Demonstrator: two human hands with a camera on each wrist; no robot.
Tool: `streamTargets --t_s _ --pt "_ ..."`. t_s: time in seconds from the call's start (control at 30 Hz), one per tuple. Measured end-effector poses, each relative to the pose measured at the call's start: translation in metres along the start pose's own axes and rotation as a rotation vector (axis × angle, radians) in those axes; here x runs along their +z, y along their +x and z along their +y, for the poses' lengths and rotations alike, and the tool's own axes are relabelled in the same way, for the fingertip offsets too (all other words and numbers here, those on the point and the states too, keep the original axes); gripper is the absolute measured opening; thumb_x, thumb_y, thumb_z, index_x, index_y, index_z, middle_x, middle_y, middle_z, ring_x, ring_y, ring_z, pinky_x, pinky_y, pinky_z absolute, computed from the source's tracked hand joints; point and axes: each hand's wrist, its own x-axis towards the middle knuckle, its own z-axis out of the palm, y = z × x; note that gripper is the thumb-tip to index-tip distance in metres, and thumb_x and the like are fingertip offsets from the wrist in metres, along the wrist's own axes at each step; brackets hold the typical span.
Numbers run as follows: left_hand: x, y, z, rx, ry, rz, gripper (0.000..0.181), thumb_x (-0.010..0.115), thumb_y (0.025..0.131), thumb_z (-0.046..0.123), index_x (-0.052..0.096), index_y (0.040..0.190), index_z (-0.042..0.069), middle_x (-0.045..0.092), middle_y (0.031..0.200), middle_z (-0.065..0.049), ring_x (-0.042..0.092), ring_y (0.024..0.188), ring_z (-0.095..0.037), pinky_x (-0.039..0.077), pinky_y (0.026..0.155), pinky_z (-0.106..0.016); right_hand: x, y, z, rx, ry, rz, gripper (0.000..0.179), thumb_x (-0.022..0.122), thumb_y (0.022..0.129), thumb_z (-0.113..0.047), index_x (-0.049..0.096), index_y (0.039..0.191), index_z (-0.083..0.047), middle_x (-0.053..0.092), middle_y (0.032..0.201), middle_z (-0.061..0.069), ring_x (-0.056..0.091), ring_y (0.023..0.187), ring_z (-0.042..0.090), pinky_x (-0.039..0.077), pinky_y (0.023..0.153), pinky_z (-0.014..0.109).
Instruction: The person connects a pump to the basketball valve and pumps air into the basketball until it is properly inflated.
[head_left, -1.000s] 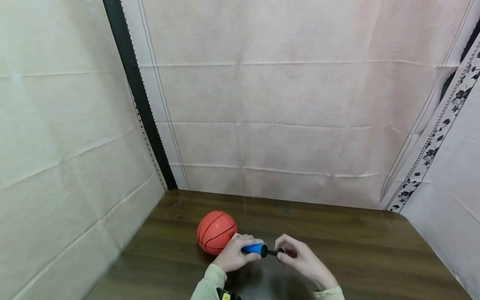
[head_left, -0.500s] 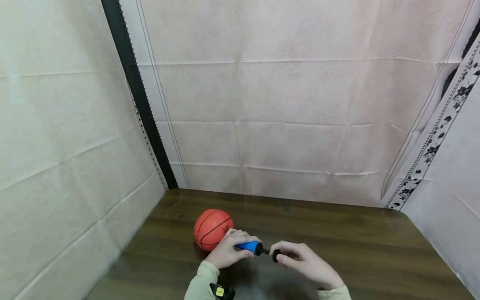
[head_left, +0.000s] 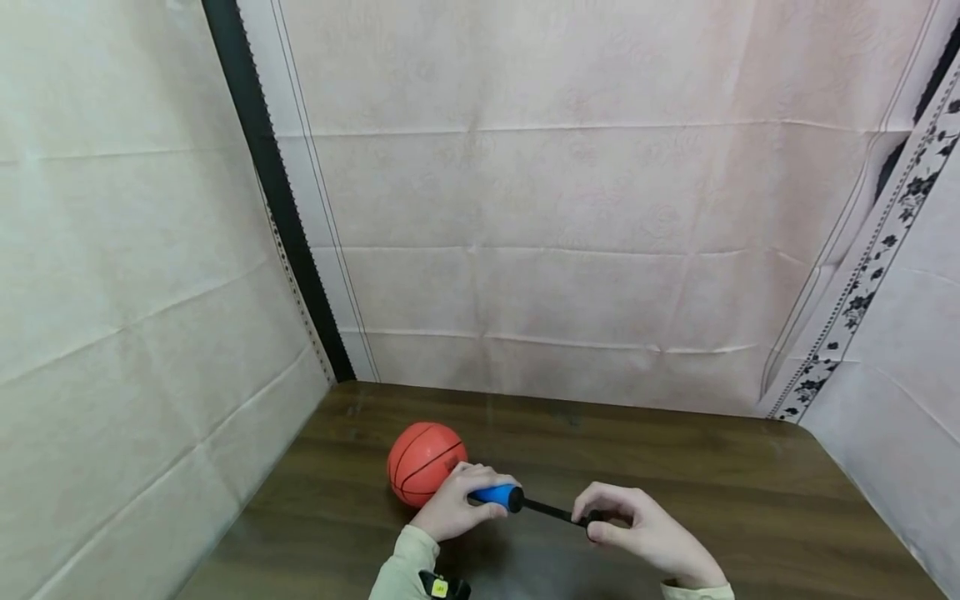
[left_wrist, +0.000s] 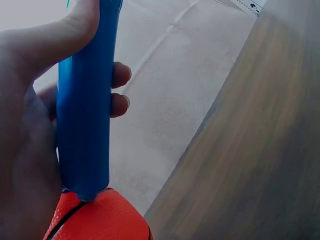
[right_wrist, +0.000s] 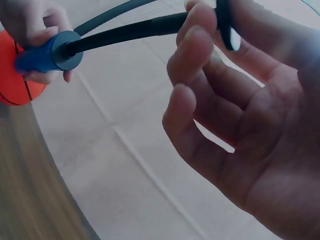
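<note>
In the head view, a small orange-red toy basketball (head_left: 424, 461) with black lines sits on the table. My left hand (head_left: 454, 505) is beside it, gripping the blue barrel (head_left: 495, 495) of a hand pump. The barrel's narrow end meets the ball in the left wrist view, at the ball's surface (left_wrist: 102, 217). A long black rod (head_left: 550, 509) sticks out of the barrel's black cap. At the rod's far end, my right hand (head_left: 648, 529) pinches the black handle (head_left: 592, 517) between thumb and fingers. Some of its fingers hang loosely curled in the right wrist view.
The dark wooden tabletop (head_left: 735, 475) extends around the hands. Pale cloth walls enclose it at the back (head_left: 555, 292), left (head_left: 150, 333) and right, with a floral border (head_left: 851, 312) at the right corner. A black wrist device (head_left: 444, 586) is strapped on the left sleeve.
My right hand has drawn the handle rightward, so much more of the rod shows. The ball, barrel and left hand shifted slightly left at first, then stayed nearly still.
</note>
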Motion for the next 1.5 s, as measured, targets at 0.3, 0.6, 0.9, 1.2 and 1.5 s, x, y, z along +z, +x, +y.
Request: streamTargets --t_s 0.3,0.6,0.9,1.2,1.5 --pt "0.003 0.002 0.004 -0.064 -0.034 0.005 0.038 0.064 0.090 0.044 0.062 0.126 0.031 0.068 0.117 0.002 0.052 0.103 -0.011 0.046 0.083 -0.029 0.015 0.022 0.007 0.070 0.133 0.096 0.014 0.046 0.101 -0.003 0.057 0.107 0.001 0.049 0.069 0.021 0.051 0.058 0.021 0.049 0.054 0.029" --pt "0.009 0.004 0.006 -0.062 0.005 -0.027 0.039 0.063 0.091 0.045 0.064 0.125 0.026 0.069 0.115 0.001 0.051 0.099 -0.009 0.044 0.083 -0.027 0.041 0.043 0.035 0.144 0.114 0.075 0.022 0.043 0.103 -0.011 0.054 0.106 0.007 0.048 0.071 0.029 0.046 0.051 0.025 0.048 0.050 0.027" --pt "0.006 0.004 -0.002 0.172 0.097 0.018 0.034 0.066 0.089 0.041 0.066 0.121 0.027 0.069 0.105 0.011 0.058 0.095 -0.002 0.038 0.090 -0.030 0.043 0.038 0.028 0.219 -0.084 -0.007 0.015 0.052 0.100 -0.021 0.060 0.109 -0.013 0.058 0.072 0.020 0.053 0.057 0.019 0.048 0.055 0.024" --pt "0.000 0.001 -0.005 0.157 0.078 0.075 0.034 0.066 0.089 0.040 0.065 0.121 0.029 0.068 0.111 0.013 0.057 0.104 -0.006 0.036 0.097 -0.038 0.022 0.022 0.003 0.149 -0.048 -0.103 0.016 0.048 0.102 -0.017 0.058 0.114 -0.017 0.055 0.075 0.018 0.051 0.065 0.000 0.048 0.059 0.024" --pt "-0.004 -0.002 -0.003 0.080 0.040 0.078 0.035 0.066 0.089 0.040 0.064 0.122 0.029 0.068 0.115 0.011 0.056 0.109 -0.010 0.038 0.099 -0.043 0.008 0.006 -0.008 0.002 0.045 -0.069 0.020 0.048 0.097 0.005 0.059 0.105 -0.010 0.054 0.074 0.013 0.053 0.061 0.013 0.049 0.054 0.025"
